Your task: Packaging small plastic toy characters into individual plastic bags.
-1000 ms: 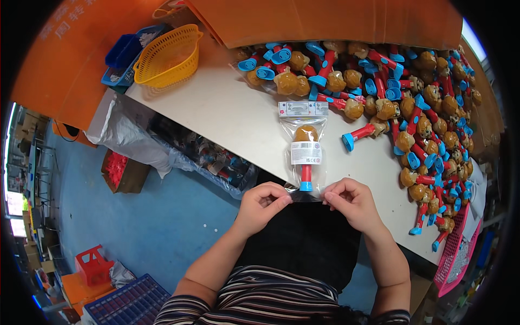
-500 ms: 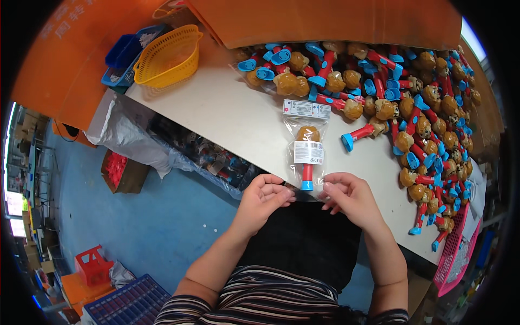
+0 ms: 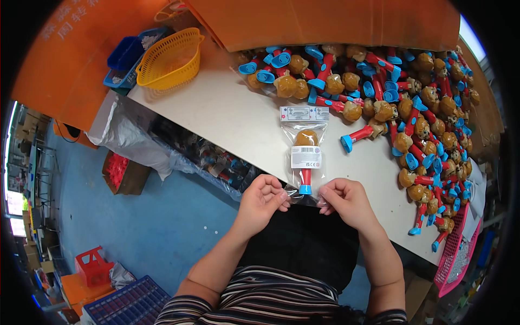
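A clear plastic bag (image 3: 292, 130) with a printed header strip lies on the near edge of the white table. Inside it is a figure-headed toy (image 3: 306, 177) with a brown head, a red stem and a blue base, wrapped by a white label (image 3: 306, 157). My left hand (image 3: 264, 201) pinches the bag's near left corner between thumb and fingers. At the near right corner, my right hand (image 3: 345, 199) pinches the plastic in the same way. The toy's blue base points toward me, between both hands.
A large heap of similar loose toys (image 3: 428, 124) covers the table's right and far side; one toy (image 3: 360, 134) lies apart. Yellow basket (image 3: 169, 62) and blue bins (image 3: 123, 54) stand far left. A pink basket (image 3: 450, 254) hangs at the right edge. Orange boards (image 3: 336, 24) rise behind.
The bag has slid slightly toward me, and its near edge now sits between the fingers of both hands. My right hand's fingers have closed on the plastic.
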Demonstrator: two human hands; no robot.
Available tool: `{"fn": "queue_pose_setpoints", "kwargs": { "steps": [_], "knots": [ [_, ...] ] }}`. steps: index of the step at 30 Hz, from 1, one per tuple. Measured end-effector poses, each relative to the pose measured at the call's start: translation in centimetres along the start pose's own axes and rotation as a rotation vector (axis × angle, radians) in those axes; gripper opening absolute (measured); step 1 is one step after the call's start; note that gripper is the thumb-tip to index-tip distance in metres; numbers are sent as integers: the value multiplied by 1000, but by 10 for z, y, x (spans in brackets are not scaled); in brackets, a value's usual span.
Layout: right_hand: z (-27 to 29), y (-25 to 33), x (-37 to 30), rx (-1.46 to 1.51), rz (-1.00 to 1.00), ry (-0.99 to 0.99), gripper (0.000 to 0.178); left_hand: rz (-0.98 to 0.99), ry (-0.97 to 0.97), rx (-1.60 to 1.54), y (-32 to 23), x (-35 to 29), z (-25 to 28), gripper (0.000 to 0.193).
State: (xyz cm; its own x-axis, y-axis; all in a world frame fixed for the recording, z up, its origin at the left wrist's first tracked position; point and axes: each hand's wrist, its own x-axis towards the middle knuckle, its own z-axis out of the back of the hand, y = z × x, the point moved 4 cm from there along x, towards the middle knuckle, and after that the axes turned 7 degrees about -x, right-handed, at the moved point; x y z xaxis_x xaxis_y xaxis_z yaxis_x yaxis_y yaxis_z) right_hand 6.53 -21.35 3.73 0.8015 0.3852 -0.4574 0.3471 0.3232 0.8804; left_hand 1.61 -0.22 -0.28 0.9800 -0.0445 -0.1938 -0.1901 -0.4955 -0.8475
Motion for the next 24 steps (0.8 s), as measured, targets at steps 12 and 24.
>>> {"fn": "queue_pose_setpoints", "kwargs": {
  "steps": [12,24],
  "knots": [
    [-33,-14,-22,-8,41,381,18,285,78,-36,2,2,-18,38],
    [32,-2,-46,-12,178,12,14,32,-143,-296,-8,-66,92,42]
  ]
}}
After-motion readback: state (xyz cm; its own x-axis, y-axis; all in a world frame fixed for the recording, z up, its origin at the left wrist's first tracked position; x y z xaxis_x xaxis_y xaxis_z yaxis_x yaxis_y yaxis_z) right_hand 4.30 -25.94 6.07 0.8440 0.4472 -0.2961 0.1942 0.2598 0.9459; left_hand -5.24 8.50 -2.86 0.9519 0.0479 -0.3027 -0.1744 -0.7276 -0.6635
